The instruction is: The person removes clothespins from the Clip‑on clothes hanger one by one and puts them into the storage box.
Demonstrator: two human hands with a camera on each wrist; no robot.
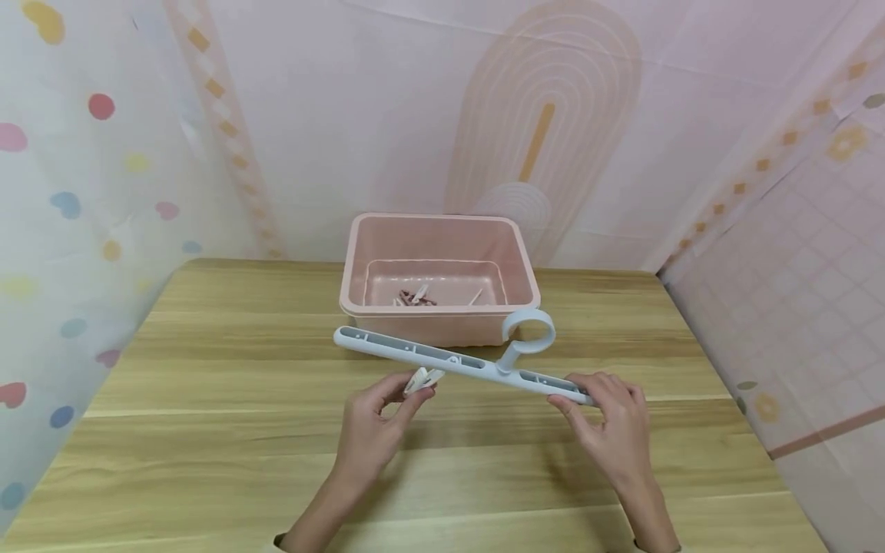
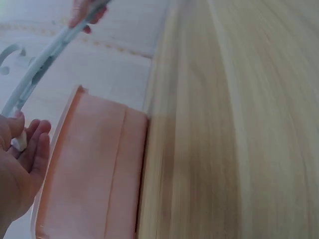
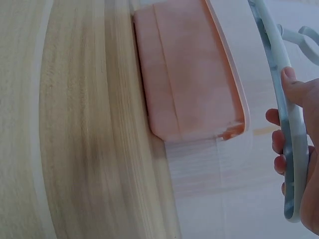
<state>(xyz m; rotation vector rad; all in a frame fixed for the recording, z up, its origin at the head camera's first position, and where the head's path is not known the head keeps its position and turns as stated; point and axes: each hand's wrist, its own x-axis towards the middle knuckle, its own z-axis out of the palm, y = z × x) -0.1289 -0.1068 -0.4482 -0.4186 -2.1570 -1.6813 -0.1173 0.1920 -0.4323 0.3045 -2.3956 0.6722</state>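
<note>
A light blue plastic hanger (image 1: 422, 354) with a curved hook is held tilted above the table, its left end higher. My right hand (image 1: 611, 426) grips its right end, thumb on the near side; in the right wrist view the fingers (image 3: 278, 142) show behind the bar. Just under the bar's left half, my left hand (image 1: 372, 430) pinches a small white clip (image 1: 417, 380) between thumb and fingers. The clip's upper end is close against the bar; I cannot tell whether it is attached. In the left wrist view, the fingers partly hide the clip (image 2: 20, 141).
Behind the hanger, a pink plastic bin (image 1: 449, 327) stands at the back of the wooden table (image 1: 228, 430). Several small brown and white pieces (image 1: 417, 297) lie inside it. Patterned cloth walls (image 1: 332, 138) close off the back and sides.
</note>
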